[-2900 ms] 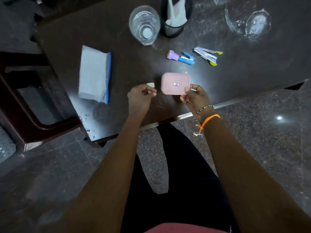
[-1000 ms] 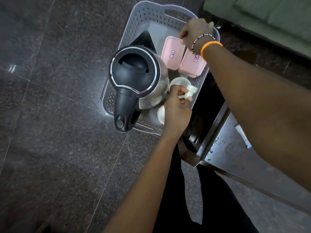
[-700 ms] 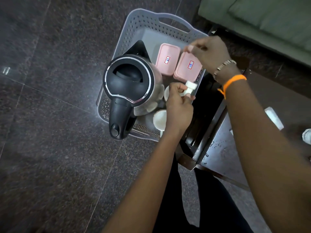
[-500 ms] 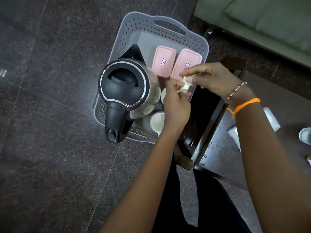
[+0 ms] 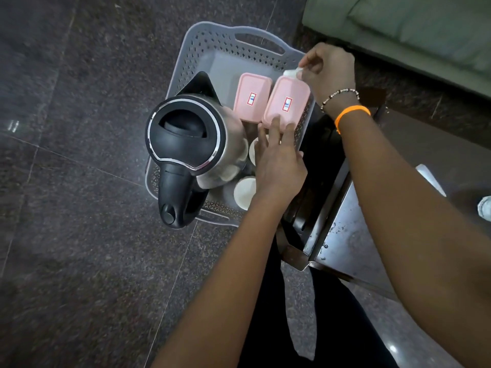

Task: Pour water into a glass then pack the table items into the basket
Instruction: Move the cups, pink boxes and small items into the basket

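A grey perforated basket point(image 5: 212, 46) stands on the dark floor. Inside it are a black-and-steel kettle point(image 5: 186, 139), two pink lidded boxes, the left one point(image 5: 252, 95) and the right one point(image 5: 287, 102), and white cups point(image 5: 244, 192). My left hand point(image 5: 279, 158) hovers over the cups with its fingers spread, the fingertips touching the near end of the right pink box. My right hand point(image 5: 329, 73) is above the basket's far right rim, pinching a small white object point(image 5: 291, 73) over the far end of the right box.
The dark table's corner point(image 5: 345, 240) lies just right of the basket, with a white tissue pack point(image 5: 430, 179) and a glass point(image 5: 485, 205) at the frame's right edge. A green sofa point(image 5: 411, 27) fills the upper right. Dark stone floor extends to the left.
The small white object passed from my left hand to my right hand, which carried it toward the basket's far right side. My left hand opened and lowered onto the right pink box.
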